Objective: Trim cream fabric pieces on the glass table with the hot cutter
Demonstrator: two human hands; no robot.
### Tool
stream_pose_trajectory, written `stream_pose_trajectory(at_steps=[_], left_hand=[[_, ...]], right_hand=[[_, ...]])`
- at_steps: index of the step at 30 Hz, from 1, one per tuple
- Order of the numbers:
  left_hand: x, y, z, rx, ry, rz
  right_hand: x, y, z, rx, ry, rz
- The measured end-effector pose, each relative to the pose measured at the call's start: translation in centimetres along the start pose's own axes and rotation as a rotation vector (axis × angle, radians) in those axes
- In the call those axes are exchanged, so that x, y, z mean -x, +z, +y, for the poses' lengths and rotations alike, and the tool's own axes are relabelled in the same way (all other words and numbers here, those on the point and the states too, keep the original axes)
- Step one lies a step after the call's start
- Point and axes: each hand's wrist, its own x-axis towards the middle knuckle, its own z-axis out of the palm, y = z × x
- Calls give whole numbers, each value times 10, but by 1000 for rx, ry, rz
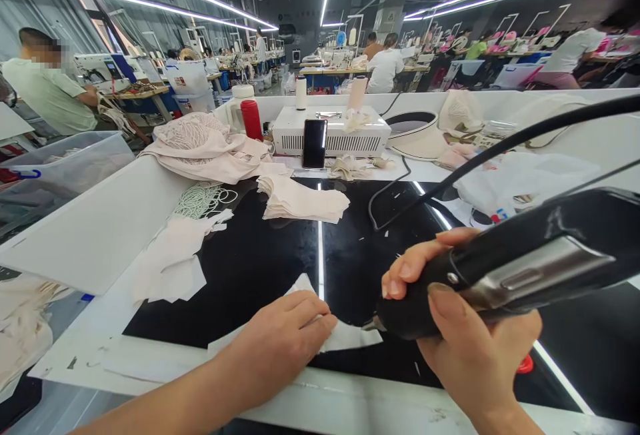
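Note:
My right hand (467,335) is wrapped around a black corded handheld cutter (500,275) with a silver lever along its side. The cutter's narrow metal tip points left and touches, or nearly touches, the right end of a white fabric piece (347,336). That piece lies on a shiny black work surface (240,275) near its front edge. My left hand (280,342) presses on the fabric with its fingers bent and held together, covering its middle. Beyond my hands lies a stack of cream fabric pieces (303,199). More white cut pieces (173,265) rest at the left.
At the back stand a white vented box (330,132), a phone (315,144) and a red bottle (251,120). Light green cord (203,200) lies beside a cream fabric heap (205,145). The cutter's black cable (525,132) arches across the right. Several people sit at machines beyond.

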Motion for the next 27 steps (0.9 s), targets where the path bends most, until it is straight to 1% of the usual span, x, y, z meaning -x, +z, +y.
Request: stream_pose_trajectory(at_steps=[5,9,16,22,27], left_hand=[[-7,10,11,64,-73,-2],[-1,16,11,90,-95,2],[13,18,9,87,-84,-15],[12,20,15,86,-93,-8],[11,21,19,92,-100,-12]], right_hand=[[6,-3,2,6,9,13],[7,-1,1,5,11,27],[4,7,1,-28,25,44],[3,18,2,-83,31,12],[4,17,1,-40,50,9]])
